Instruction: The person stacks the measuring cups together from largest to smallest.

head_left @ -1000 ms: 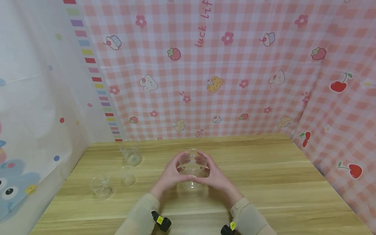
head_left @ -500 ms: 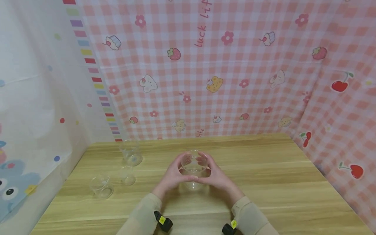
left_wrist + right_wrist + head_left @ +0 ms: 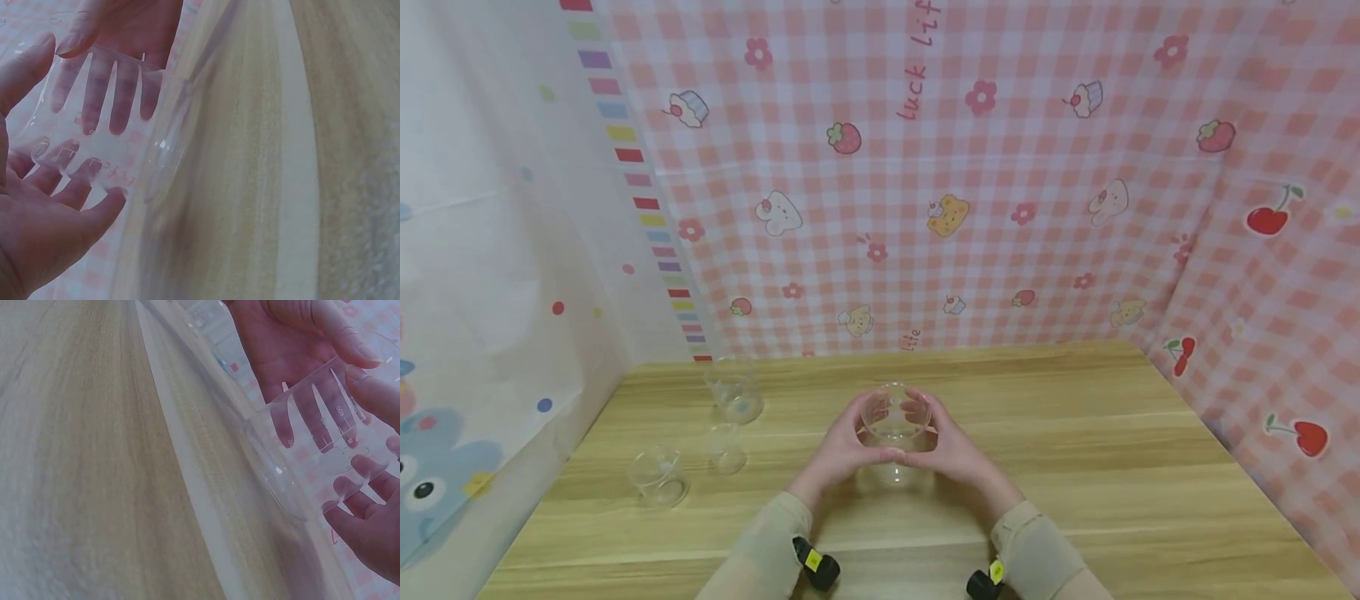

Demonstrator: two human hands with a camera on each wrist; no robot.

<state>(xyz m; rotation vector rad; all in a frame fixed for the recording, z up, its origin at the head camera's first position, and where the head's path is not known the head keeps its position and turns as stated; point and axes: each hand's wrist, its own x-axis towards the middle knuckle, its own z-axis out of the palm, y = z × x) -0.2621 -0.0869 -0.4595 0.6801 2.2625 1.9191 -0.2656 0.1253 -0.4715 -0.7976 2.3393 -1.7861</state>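
A clear graduated beaker (image 3: 896, 429) stands upright at the middle of the table, its base right at the wood. My left hand (image 3: 841, 446) grips its left side, and my right hand (image 3: 953, 448) grips its right side. The thumbs meet across the near wall, while the fingers curve around the sides toward the back. Through the transparent wall of the beaker (image 3: 103, 137) in the left wrist view, the fingers of both hands show. White scale marks are visible on the beaker (image 3: 312, 440) in the right wrist view.
On the left of the wooden table (image 3: 1075, 467) stand three more clear vessels: a tall beaker (image 3: 741, 406) at the back, a small one (image 3: 727, 457) in between, and a medium one (image 3: 660, 479) nearer the left edge. A pink checked cloth (image 3: 887, 183) hangs behind the table.
Both hands and the beaker between them have shifted very slightly to the right since one second ago; their grip looks the same. The vessels on the left have stayed put.
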